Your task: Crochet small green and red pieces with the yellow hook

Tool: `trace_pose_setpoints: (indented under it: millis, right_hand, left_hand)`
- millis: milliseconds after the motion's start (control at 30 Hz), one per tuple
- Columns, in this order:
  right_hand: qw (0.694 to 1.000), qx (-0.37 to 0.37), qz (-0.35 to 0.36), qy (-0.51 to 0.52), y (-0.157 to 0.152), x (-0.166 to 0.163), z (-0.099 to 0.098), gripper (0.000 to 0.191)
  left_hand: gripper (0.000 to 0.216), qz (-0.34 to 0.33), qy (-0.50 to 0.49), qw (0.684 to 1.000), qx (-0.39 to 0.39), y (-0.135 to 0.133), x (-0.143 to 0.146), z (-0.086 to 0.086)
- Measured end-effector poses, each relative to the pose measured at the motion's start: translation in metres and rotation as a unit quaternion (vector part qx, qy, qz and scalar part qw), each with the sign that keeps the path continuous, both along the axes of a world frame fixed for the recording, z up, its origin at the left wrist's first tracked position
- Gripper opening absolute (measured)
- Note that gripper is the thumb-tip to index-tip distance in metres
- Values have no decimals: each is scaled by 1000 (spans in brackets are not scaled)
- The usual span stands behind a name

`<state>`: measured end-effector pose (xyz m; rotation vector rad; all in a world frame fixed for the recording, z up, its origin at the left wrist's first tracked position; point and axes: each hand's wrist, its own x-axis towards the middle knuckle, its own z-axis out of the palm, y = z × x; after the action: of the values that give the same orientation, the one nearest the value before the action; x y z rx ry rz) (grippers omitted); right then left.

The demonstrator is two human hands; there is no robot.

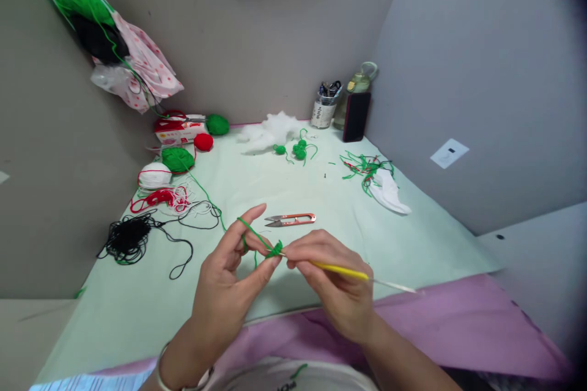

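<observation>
Between thumb and fingers, my left hand (229, 281) pinches a small green crochet piece (275, 249). Green yarn (251, 227) loops over its raised index finger and trails back toward a green yarn ball (178, 160) on the left. My right hand (339, 281) grips a crochet hook with a yellow handle (342, 270); the hook's tip meets the green piece, and its metal rear end points right. Just beyond my hands, orange-handled thread snips (293, 220) lie on the table.
Left: white yarn ball (155, 176), red yarn ball (203, 142), black yarn tangle (128, 237). Back: white stuffing (275, 129), small green crocheted balls (299, 149), pen cup (323, 111), bottle (360, 82), phone (356, 117). Right: yarn scraps (367, 168). A polka-dot bag (147, 61) hangs at upper left.
</observation>
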<state>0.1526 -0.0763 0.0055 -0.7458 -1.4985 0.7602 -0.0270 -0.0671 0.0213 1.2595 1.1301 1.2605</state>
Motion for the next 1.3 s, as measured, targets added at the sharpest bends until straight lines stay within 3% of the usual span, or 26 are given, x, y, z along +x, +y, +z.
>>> trace_pose_setpoints:
  millis: [133,233,433,600,733,867,1033,1167,1300]
  right_hand:
    - [991,93,-51,-76,-5,-4,-1,42]
    - [988,122,-64,-68,-4,-5,-3,43]
    - [998,17,-2,54,3,-4,-4,24]
    - [995,-16,14,102,6,-4,-5,18]
    - [995,-13,1,97,7,-3,-3,18]
    - [999,-6,-10,39,4,2,-2,24]
    - [997,-67,-9,24,0,4,1,20]
    - [986,-139,-3,87,2,4,-1,15]
    - [953,-231,51,191,8,6,-8,13]
  left_hand:
    - [64,-13,-71,996,-47,1,4,0]
    - [71,-42,-136,986,-87,1,5,4]
    - [87,-37,-146,983,-108,1,6,13]
    - [93,-62,-105,988,-98,6,-2,11]
    - [88,-86,-72,990,-80,10,-8,7]
    - [78,-67,-11,996,-51,9,-9,8]
    - [68,-75,120,990,12,9,-14,4]
    - [61,-95,221,966,97,13,-21,-2]
    - [65,-91,194,974,70,13,-18,-2]
